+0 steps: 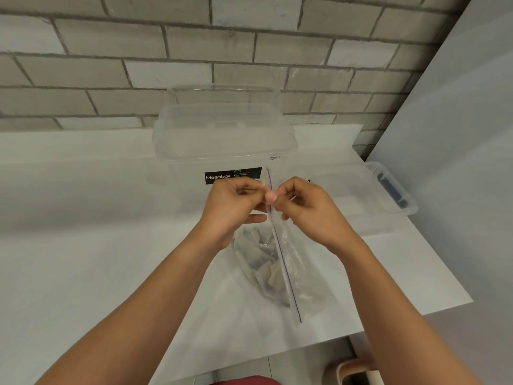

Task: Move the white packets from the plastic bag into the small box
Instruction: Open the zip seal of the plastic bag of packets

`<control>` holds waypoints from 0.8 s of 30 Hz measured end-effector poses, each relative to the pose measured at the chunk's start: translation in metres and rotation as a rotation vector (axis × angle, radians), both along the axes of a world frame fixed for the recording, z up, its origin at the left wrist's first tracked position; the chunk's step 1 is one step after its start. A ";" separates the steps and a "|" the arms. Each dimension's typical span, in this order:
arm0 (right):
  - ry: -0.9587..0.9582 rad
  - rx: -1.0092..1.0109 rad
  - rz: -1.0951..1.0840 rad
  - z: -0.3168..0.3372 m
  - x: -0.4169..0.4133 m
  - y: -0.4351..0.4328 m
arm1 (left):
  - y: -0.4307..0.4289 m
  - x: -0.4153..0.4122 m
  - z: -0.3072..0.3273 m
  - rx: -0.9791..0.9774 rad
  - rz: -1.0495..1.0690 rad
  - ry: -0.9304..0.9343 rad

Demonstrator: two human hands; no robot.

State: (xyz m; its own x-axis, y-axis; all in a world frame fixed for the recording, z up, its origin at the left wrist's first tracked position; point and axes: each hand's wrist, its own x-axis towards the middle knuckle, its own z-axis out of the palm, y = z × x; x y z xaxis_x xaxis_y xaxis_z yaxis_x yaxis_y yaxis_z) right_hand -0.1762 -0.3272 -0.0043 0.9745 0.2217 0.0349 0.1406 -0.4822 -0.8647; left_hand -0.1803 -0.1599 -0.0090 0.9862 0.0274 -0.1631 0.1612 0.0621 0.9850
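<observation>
A clear zip plastic bag (294,276) with a blue seal line stands on edge on the white table (83,245), and white packets (266,262) show through its lower part. My left hand (236,207) and my right hand (308,209) both pinch the bag's top strip from either side, fingertips almost meeting. Just behind them stands a clear lidded box (224,151) with a black "Megabox" label. A smaller clear box (388,190) with a blue part inside lies at the table's right edge.
A grey brick wall rises behind the table. A pale panel closes off the right side. The table's front right corner is close to the bag. A beige object (358,370) sits on the floor below.
</observation>
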 end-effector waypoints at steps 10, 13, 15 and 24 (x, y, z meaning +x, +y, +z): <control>-0.062 -0.185 -0.195 -0.017 0.005 -0.022 | 0.001 0.006 -0.002 0.172 0.118 -0.095; -0.058 -0.140 -0.204 -0.016 0.004 -0.020 | -0.001 0.000 0.000 0.120 0.141 -0.042; -0.063 -0.096 -0.177 -0.014 0.001 -0.015 | -0.007 -0.008 -0.002 0.046 0.073 0.061; 0.097 0.151 -0.084 -0.009 -0.016 -0.022 | -0.022 -0.026 -0.023 -0.112 -0.012 0.127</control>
